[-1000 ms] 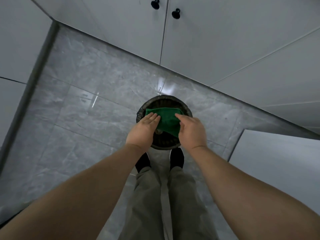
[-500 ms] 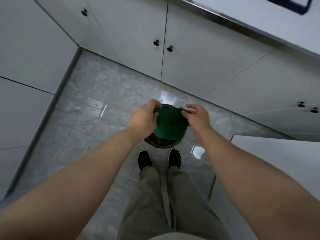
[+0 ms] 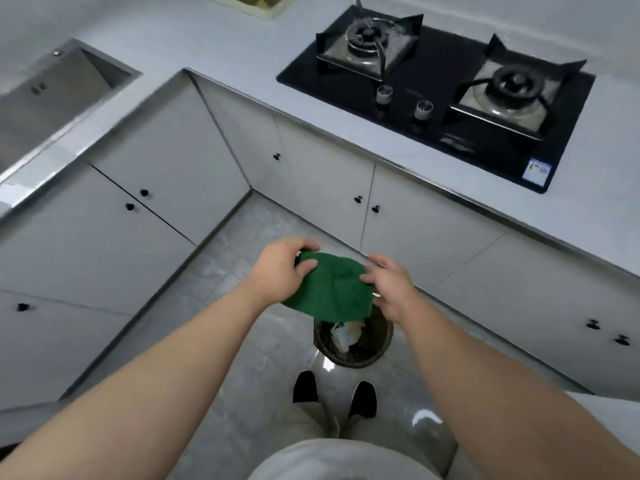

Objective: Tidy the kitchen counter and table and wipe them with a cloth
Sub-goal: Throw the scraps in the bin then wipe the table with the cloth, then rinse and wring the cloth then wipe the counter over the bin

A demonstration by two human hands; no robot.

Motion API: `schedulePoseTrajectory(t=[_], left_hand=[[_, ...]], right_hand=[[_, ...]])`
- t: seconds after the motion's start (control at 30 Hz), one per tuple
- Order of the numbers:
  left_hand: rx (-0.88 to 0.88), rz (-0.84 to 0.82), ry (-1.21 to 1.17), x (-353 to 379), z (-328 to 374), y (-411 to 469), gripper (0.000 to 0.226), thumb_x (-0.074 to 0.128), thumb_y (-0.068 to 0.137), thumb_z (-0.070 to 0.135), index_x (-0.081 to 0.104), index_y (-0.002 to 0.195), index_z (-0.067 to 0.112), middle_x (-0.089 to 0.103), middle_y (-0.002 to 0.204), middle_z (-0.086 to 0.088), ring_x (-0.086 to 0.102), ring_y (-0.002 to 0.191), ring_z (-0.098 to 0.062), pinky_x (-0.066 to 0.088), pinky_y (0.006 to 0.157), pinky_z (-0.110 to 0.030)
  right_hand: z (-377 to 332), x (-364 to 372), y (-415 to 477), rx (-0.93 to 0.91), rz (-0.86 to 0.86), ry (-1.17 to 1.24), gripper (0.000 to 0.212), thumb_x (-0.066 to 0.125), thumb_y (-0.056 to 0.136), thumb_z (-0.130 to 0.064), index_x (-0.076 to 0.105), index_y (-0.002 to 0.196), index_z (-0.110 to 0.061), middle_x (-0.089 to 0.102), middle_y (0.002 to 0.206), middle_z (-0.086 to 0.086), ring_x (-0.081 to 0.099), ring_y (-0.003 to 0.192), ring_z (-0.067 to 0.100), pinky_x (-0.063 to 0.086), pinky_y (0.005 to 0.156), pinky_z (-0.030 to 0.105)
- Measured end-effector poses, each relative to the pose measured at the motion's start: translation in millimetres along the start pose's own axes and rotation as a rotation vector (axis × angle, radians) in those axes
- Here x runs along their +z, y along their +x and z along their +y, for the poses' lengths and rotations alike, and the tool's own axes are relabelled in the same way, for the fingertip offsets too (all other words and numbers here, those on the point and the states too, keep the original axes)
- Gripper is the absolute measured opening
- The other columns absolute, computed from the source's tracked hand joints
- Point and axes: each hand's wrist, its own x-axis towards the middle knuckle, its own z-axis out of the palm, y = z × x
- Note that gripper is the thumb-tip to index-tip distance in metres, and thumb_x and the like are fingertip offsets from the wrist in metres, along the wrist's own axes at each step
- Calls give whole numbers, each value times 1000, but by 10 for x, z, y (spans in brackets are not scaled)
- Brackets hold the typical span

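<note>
head: cloth (image 3: 334,292) in left hand (image 3: 280,269)

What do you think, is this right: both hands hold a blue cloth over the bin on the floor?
Not quite: the cloth is green, not blue. The head view shows the left hand and right hand holding it over the bin on the floor.

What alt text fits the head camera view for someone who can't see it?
The left hand and right hand hold a green cloth above a black trash bin on the grey floor. A sink and a two-burner gas hob sit in the white counter beyond.
</note>
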Motion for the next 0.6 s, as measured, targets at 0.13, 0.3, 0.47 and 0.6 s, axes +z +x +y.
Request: schedulePoseTrajectory(t=[0.13,0.3,0.47,0.6], left_hand=[[-147,-2,-5,-338,-136,-250,28,64,95,18,67,123,22,68,119,7,60,104,-11,39,88,-16],[-301,115,4,-791,-448,-689,29,57,99,19,66,127,21,66,127,6,58,119,-13,41,104,-25],[-423,261,-20,-1253,-865,-1230,25,52,101,20,66,121,24,68,120,8,59,113,-14,42,94,-23],[-473,321,-99,-1545,-1189,-1634,22,52,101,18,67,116,23,68,113,8,60,107,-13,46,96,-29]], right_hand=[[-197,263,-54,-106,-105,-102,54,45,91,17,63,120,-25,66,125,-1,62,114,22,55,84,36],[-401,890,-216,-149,-396,-424,56,40,88,24,64,113,-21,67,123,10,61,114,22,49,90,30],[-496,1690,-605,-229,-622,-885,59,56,81,27,63,124,-12,67,118,8,66,96,16,55,77,23],[-475,2268,-842,-391,-637,-1119,51,68,79,16,67,119,-16,67,111,6,65,95,16,54,80,25]])
